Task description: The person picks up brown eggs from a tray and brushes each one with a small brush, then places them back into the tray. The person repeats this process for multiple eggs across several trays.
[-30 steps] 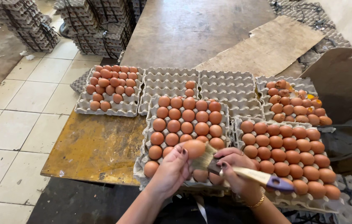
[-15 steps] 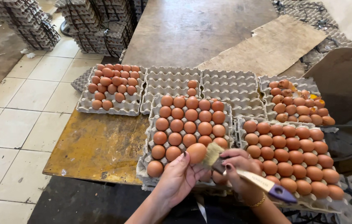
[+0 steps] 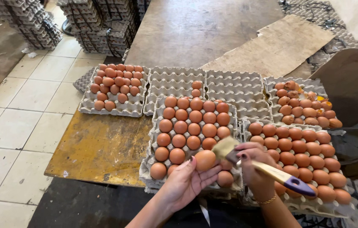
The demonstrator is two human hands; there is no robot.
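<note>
Smooth, brown, oval egg [image 3: 204, 160], matte shell, cradled on fingertips of left hand [image 3: 186, 182], fingers curled loosely around it, just above near edge of grey pulp tray [image 3: 153, 162]. Right hand [image 3: 255, 169] closed around wooden handle of paintbrush [image 3: 263, 167], purple tip at the end, pale bristles touching the egg's right side. Dimpled, rough cardboard trays side by side, most filled with brown eggs, two behind mostly bare. Beneath, worn yellowish board [image 3: 99, 147] on a dusty wooden table. Pale tiled floor [image 3: 14, 126] to the left; stacked grey trays [image 3: 94, 21] at the back.
</note>
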